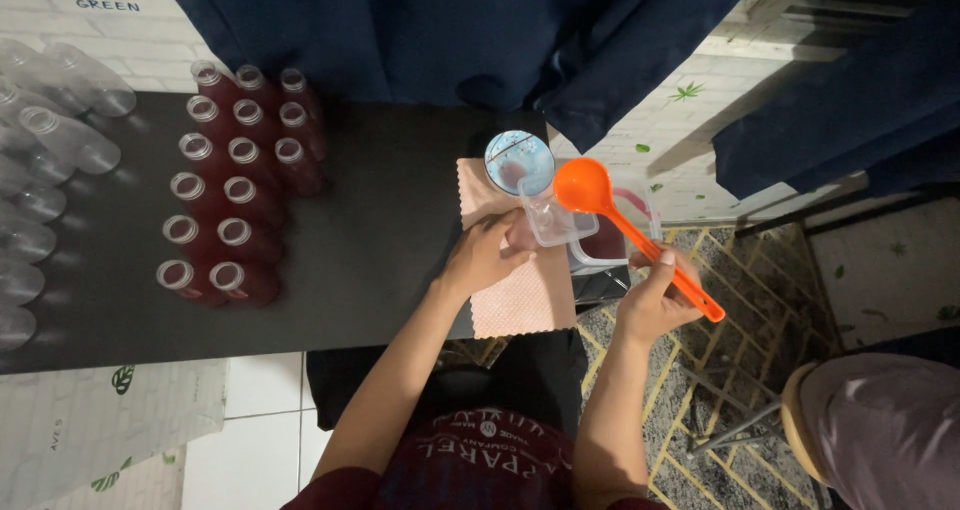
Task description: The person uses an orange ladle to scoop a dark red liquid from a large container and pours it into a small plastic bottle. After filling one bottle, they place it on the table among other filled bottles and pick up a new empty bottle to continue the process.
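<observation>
Two hands (pixel 487 255), orange ladle (pixel 620 220), funnel (pixel 550 213).

An orange ladle (pixel 600 205) slants from centre frame down toward the lower right, its round bowl uppermost, above a clear plastic funnel (pixel 553 215). The funnel stands upright over a pink cloth (pixel 520 295), centre frame.

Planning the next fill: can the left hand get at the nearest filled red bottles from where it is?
Probably yes: the left hand rests on the pink cloth, and bare black table lies between it and the filled bottles.
</observation>
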